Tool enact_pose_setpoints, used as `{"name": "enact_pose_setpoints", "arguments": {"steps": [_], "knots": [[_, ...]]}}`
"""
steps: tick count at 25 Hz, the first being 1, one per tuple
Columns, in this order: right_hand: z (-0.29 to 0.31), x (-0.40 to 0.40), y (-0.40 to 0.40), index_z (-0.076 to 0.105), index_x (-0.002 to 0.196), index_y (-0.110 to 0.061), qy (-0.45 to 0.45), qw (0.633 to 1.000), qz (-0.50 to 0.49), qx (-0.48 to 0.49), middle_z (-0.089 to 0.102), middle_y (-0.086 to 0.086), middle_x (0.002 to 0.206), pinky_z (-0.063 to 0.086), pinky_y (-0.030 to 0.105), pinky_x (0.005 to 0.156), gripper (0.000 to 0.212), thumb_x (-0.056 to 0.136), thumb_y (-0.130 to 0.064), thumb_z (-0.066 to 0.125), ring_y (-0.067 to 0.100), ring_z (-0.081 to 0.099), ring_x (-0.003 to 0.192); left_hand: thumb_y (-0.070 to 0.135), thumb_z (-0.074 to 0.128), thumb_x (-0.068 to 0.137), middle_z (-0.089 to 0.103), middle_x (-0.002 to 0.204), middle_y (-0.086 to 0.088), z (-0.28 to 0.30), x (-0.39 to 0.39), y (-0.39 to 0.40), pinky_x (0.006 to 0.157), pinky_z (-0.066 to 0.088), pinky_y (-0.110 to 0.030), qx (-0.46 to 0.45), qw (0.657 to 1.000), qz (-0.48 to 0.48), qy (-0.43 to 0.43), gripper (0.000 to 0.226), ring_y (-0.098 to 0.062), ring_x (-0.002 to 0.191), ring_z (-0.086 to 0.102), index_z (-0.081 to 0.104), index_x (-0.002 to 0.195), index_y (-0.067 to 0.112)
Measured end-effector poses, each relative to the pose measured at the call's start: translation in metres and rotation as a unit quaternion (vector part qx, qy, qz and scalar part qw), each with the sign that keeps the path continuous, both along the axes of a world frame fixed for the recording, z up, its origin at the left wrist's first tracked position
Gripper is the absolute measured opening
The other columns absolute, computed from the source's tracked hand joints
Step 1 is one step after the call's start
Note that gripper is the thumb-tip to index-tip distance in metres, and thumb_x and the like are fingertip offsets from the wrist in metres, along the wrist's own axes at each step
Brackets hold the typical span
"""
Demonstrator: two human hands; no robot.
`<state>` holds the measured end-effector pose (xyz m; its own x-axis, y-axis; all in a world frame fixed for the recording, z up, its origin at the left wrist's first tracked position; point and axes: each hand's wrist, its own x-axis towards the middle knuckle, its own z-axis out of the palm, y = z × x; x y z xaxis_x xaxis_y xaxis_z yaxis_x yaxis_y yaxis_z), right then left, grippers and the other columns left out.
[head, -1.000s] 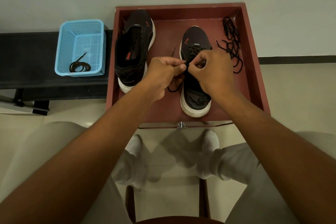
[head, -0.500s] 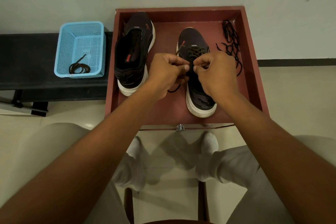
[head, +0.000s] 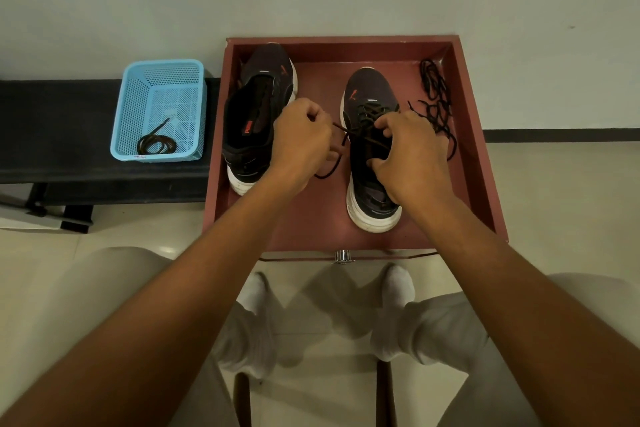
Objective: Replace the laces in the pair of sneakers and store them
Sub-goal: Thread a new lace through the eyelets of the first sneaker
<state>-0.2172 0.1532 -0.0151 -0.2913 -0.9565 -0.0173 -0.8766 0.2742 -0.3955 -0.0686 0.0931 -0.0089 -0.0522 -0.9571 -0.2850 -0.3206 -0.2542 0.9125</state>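
red-brown drawer [head: 485, 163]: holding two black sneakers. right sneaker [head: 372, 184], part-laced, standing upright near the middle. left hand [head: 301, 142] is pinching the lace [head: 341, 139] stretching off its eyelets; right hand [head: 408, 156] is curling over the tongue, gripping the shoe. unlaced left sneaker [head: 256, 114] is lying alongside. loose lace [head: 436, 97] is sitting in the drawer's far right corner. blue basket [head: 128, 121] on the black bench [head: 52, 135] is holding a coiled lace [head: 156, 144].

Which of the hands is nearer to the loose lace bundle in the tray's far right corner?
Right. The right hand lies just beside the loose lace bundle, on the laced sneaker; the left hand is beyond that sneaker, farther away.
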Motion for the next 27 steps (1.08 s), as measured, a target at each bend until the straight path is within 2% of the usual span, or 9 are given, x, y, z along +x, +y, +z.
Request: {"name": "enact_pose_setpoints", "arguments": {"steps": [4, 7, 9, 12, 15, 17, 22, 25, 27], "knots": [[0.0, 0.0, -0.002, 0.059, 0.133, -0.029, 0.011, 1.0, 0.007, 0.009, 0.057, -0.005, 0.131, 0.039, 0.045, 0.103, 0.063, 0.077, -0.026, 0.089, 0.023, 0.048, 0.126, 0.01, 0.044, 0.103, 0.066, 0.081, -0.005, 0.006, 0.017, -0.015, 0.059, 0.063, -0.037, -0.119, 0.989, 0.07, -0.05, 0.017, -0.02, 0.062, 0.073, 0.057, 0.092, 0.011], [0.006, -0.005, -0.003, 0.063, 0.128, -0.028, -0.073, 0.997, 0.017, 0.005, 0.057, -0.004, 0.124, 0.046, 0.035, 0.099, 0.062, 0.073, -0.024, 0.092, 0.018, 0.052, 0.118, 0.014, 0.056, 0.1, 0.069, 0.088, -0.001, 0.0, 0.021, -0.016, 0.076, 0.063, -0.044, -0.133, 0.982, -0.012, -0.133, 0.01, -0.016, 0.075, 0.071, 0.065, 0.103, 0.017], [0.017, -0.018, -0.006, 0.067, 0.121, -0.025, -0.17, 0.985, 0.006, 0.001, 0.059, -0.004, 0.116, 0.048, 0.02, 0.087, 0.051, 0.076, -0.02, 0.09, 0.011, 0.055, 0.102, 0.017, 0.064, 0.097, 0.068, 0.104, -0.005, -0.002, 0.018, -0.012, 0.09, 0.059, -0.041, -0.135, 0.968, -0.076, -0.198, 0.034, -0.015, 0.088, 0.067, 0.06, 0.131, 0.018], [0.03, -0.045, -0.009, 0.072, 0.109, -0.024, -0.251, 0.967, -0.049, -0.015, 0.069, -0.006, 0.101, 0.054, 0.022, 0.081, 0.024, 0.086, -0.016, 0.079, 0.005, 0.063, 0.085, 0.02, 0.071, 0.093, 0.053, 0.13, -0.011, -0.003, 0.007, -0.003, 0.1, 0.05, -0.039, -0.173, 0.937, -0.129, -0.276, 0.056, -0.026, 0.113, 0.058, 0.05, 0.145, 0.024], [0.029, -0.056, -0.013, 0.076, 0.094, -0.025, -0.24, 0.968, -0.071, -0.003, 0.072, -0.011, 0.086, 0.053, 0.021, 0.076, 0.005, 0.089, -0.024, 0.078, 0.002, 0.067, 0.08, 0.01, 0.072, 0.09, 0.049, 0.117, -0.007, -0.012, -0.007, 0.003, 0.094, 0.051, -0.038, -0.227, 0.92, -0.157, -0.279, 0.034, -0.024, 0.108, 0.056, 0.071, 0.123, 0.02], [0.025, -0.054, -0.016, 0.077, 0.087, -0.024, -0.237, 0.97, -0.056, 0.022, 0.072, -0.01, 0.084, 0.051, 0.022, 0.075, 0.009, 0.088, -0.032, 0.081, 0.004, 0.068, 0.081, 0.006, 0.07, 0.09, 0.049, 0.111, -0.003, -0.019, -0.011, 0.004, 0.089, 0.052, -0.037, -0.232, 0.92, -0.166, -0.268, 0.023, -0.021, 0.102, 0.057, 0.077, 0.111, 0.015], [0.019, -0.048, -0.024, 0.076, 0.089, -0.019, -0.213, 0.973, -0.05, 0.076, 0.071, -0.008, 0.085, 0.039, 0.012, 0.057, 0.015, 0.085, -0.031, 0.084, 0.001, 0.063, 0.073, 0.004, 0.072, 0.086, 0.054, 0.083, 0.013, -0.024, -0.012, -0.001, 0.077, 0.054, -0.034, -0.206, 0.947, -0.129, -0.209, 0.012, -0.01, 0.08, 0.059, 0.078, 0.084, 0.015], [0.016, -0.048, -0.025, 0.074, 0.091, -0.018, -0.228, 0.967, -0.08, 0.074, 0.07, -0.007, 0.086, 0.041, 0.015, 0.058, 0.019, 0.082, -0.028, 0.087, 0.003, 0.064, 0.074, 0.007, 0.074, 0.087, 0.064, 0.072, 0.011, -0.024, -0.005, -0.004, 0.069, 0.053, -0.031, -0.158, 0.972, -0.083, -0.152, 0.015, -0.004, 0.07, 0.062, 0.074, 0.075, 0.017], [0.015, -0.053, -0.027, 0.07, 0.091, -0.018, -0.238, 0.964, -0.096, 0.077, 0.068, -0.007, 0.088, 0.041, 0.018, 0.061, 0.024, 0.079, -0.028, 0.089, 0.006, 0.064, 0.078, 0.009, 0.074, 0.089, 0.067, 0.073, 0.007, -0.019, 0.005, -0.011, 0.068, 0.058, -0.034, -0.142, 0.982, -0.022, -0.121, 0.015, -0.01, 0.068, 0.066, 0.071, 0.076, 0.016]]}}
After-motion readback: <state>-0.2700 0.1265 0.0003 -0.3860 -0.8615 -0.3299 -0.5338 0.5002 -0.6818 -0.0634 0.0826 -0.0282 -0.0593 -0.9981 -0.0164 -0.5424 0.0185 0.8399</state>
